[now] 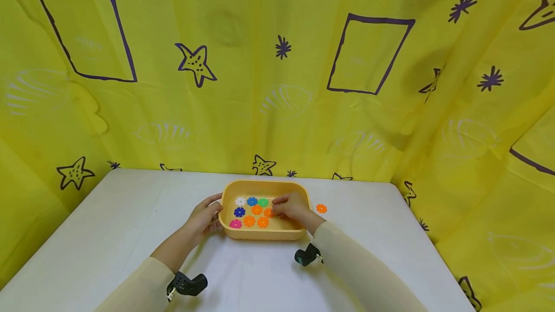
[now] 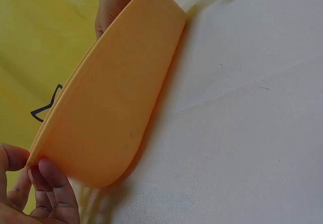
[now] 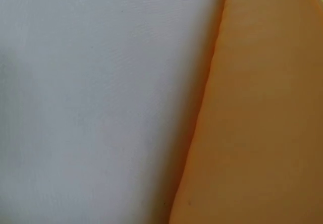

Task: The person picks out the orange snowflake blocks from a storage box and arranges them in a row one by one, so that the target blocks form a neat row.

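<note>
Two sleeved forearms come in from the bottom of the head view, each with a small black camera strapped at the wrist. Left hand (image 1: pixel 204 216) is on the left end of the yellow-orange tray (image 1: pixel 260 233), thumb up on the rim and fingers (image 2: pixel 50 183) curled against the outer wall, so it's holding the tray by that edge. Right hand (image 1: pixel 291 206) reaches down inside the tray, fingertips bunched at an orange disc (image 1: pixel 269 213); can't tell if it's actually pinching it or just touching.

Tray sits mid-table on the white tabletop (image 1: pixel 130 215), a bit toward the far edge. Inside are flat flower-shaped discs: white (image 1: pixel 240 201), blue (image 1: pixel 252 201), green (image 1: pixel 263 202), dark blue (image 1: pixel 239 212), pink (image 1: pixel 235 224) and a few more orange. One orange disc (image 1: pixel 321 208) lies outside on the table, just right of the tray. Yellow curtain (image 1: pixel 277 85) with purple stars hangs behind.
</note>
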